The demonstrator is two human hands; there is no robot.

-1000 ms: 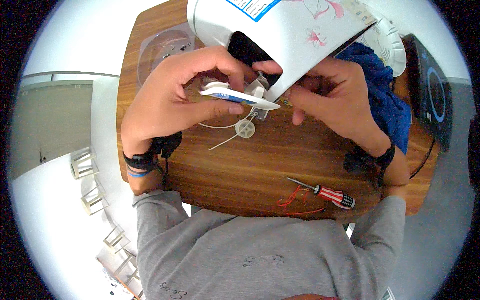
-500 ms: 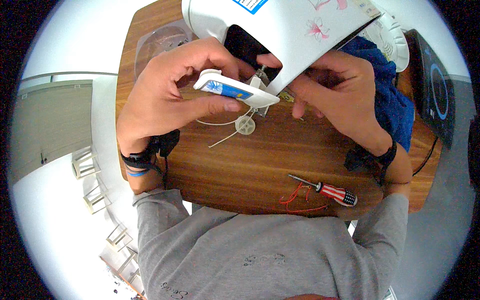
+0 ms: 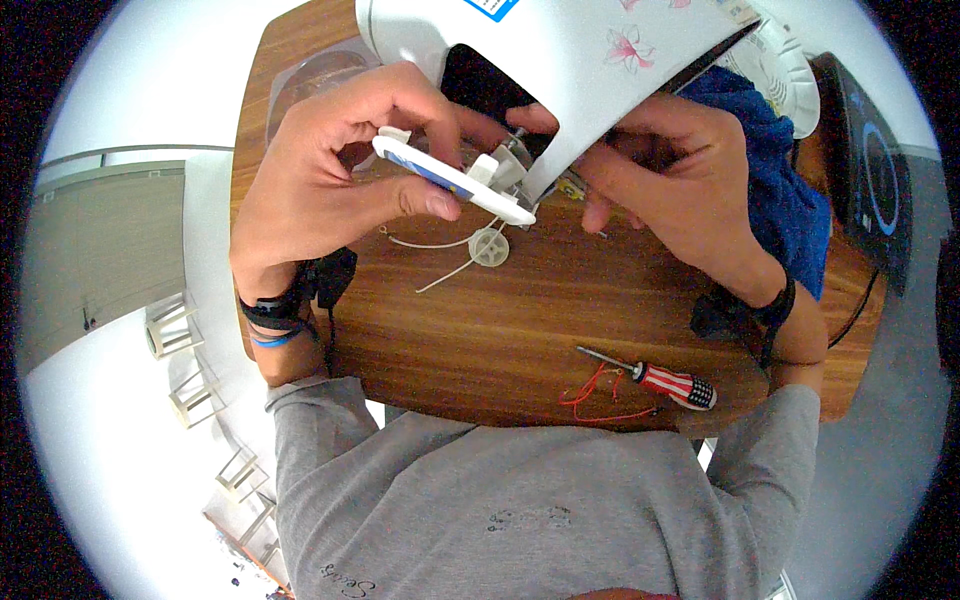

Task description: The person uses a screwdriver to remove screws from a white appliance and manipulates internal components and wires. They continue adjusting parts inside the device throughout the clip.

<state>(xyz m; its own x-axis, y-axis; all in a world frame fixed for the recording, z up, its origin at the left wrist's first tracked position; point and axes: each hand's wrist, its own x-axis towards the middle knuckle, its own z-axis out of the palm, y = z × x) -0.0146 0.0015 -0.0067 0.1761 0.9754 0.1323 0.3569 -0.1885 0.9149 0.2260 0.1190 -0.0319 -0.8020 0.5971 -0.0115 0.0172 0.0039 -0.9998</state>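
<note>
A white sewing machine (image 3: 585, 85) with pink flower prints lies tilted at the table's far side. My left hand (image 3: 325, 175) pinches a white cover plate (image 3: 505, 206) with a blue label between thumb and fingers. The plate stands swung out from the machine's dark opening (image 3: 485, 85), beside metal parts at the needle end. My right hand (image 3: 690, 185) is closed around the edge of the housing. A fingertip shows inside the opening; the thumb presses from the right, and the other fingers curl underneath, partly hidden. Below the plate lies a clear bobbin (image 3: 489, 247) with white cord (image 3: 445, 277) beside it.
A screwdriver (image 3: 675, 386) with a striped handle and a red cord (image 3: 605, 413) lie near the table's front edge. Dark blue cloth (image 3: 790, 210) is bunched right of my right hand. Farther right stands a black panel (image 3: 865, 170) with a cable. A clear plastic tray (image 3: 325, 70) sits far left.
The cover plate has turned and tilted, so its label shows less and its inner side more. My left hand has shifted slightly up and left. The machine has moved slightly; my right hand stays around its edge.
</note>
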